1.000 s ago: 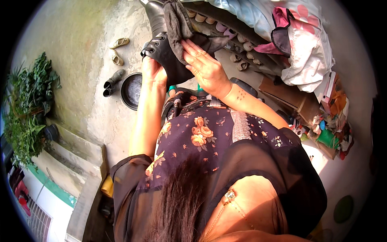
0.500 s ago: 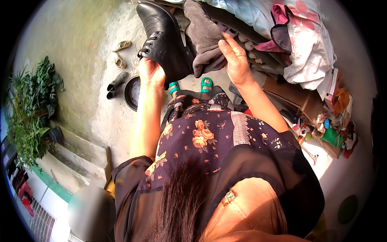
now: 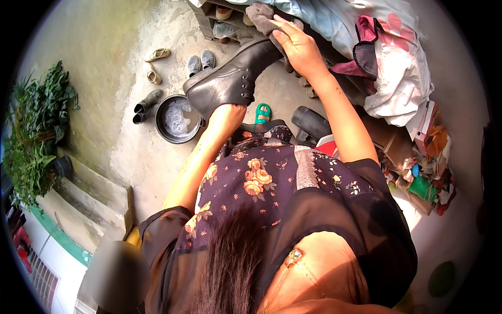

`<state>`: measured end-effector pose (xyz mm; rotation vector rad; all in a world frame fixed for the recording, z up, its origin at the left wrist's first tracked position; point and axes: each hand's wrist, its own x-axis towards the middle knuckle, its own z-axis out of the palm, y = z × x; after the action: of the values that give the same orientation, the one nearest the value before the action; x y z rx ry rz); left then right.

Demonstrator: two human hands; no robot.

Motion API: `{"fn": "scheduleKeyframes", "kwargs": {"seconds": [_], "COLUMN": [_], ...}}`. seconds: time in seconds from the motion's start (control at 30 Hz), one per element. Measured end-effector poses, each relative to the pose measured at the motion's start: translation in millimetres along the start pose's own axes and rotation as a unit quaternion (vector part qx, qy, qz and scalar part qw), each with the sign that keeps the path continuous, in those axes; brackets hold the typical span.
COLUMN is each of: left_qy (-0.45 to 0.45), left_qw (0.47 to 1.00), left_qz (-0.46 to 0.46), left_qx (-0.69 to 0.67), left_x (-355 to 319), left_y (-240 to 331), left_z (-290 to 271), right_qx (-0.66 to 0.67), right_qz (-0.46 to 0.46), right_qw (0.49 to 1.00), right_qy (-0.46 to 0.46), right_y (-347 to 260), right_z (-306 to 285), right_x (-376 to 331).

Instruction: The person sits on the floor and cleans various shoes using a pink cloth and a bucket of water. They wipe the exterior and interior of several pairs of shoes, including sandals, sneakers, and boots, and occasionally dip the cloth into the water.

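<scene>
A black leather lace-up boot (image 3: 222, 86) is held up in front of me, tilted, its toe pointing to the far right. My left hand (image 3: 228, 114) reaches into the boot's opening and carries it; the fingers are hidden inside. At the toe end, my right hand (image 3: 300, 49) holds a grey-brown plush cloth (image 3: 263, 20) against the boot. The cloth bunches past the fingertips, and part of it lies behind the hand.
Below left stands a black basin (image 3: 160, 127) with sudsy water. Near it are dark boots (image 3: 148, 102), beige shoes (image 3: 158, 54) and grey sneakers (image 3: 194, 65). A shoe rack (image 3: 205, 23) stands beyond; draped white cloth (image 3: 400, 86) and cluttered boxes (image 3: 400, 144) are at right.
The boot has turned from toe pointing away to lying crosswise, toe to the right. My left hand has moved right, and the cloth has shifted up to the toe.
</scene>
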<state>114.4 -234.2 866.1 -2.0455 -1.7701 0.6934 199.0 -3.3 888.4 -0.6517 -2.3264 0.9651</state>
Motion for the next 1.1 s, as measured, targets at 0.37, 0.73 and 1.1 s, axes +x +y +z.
{"fn": "scheduleKeyframes", "kwargs": {"seconds": [0.37, 0.73, 1.1], "left_qy": [0.194, 0.173, 0.106], "left_qw": [0.837, 0.897, 0.178], "left_qz": [-0.234, -0.15, -0.322], "left_qx": [-0.455, -0.378, -0.924], "left_x": [9.8, 5.0, 22.4], "left_y": [3.9, 1.0, -13.7], "left_z": [24.2, 25.1, 6.3], "right_qx": [0.033, 0.322, -0.532], "right_qz": [-0.114, 0.179, 0.139], "right_qw": [0.987, 0.885, 0.823], "right_qy": [-0.113, 0.284, 0.14], "right_y": [-69.5, 44.4, 111.3], "right_z": [47.3, -113.9, -173.4], "right_x": [-41.7, 54.5, -27.8]}}
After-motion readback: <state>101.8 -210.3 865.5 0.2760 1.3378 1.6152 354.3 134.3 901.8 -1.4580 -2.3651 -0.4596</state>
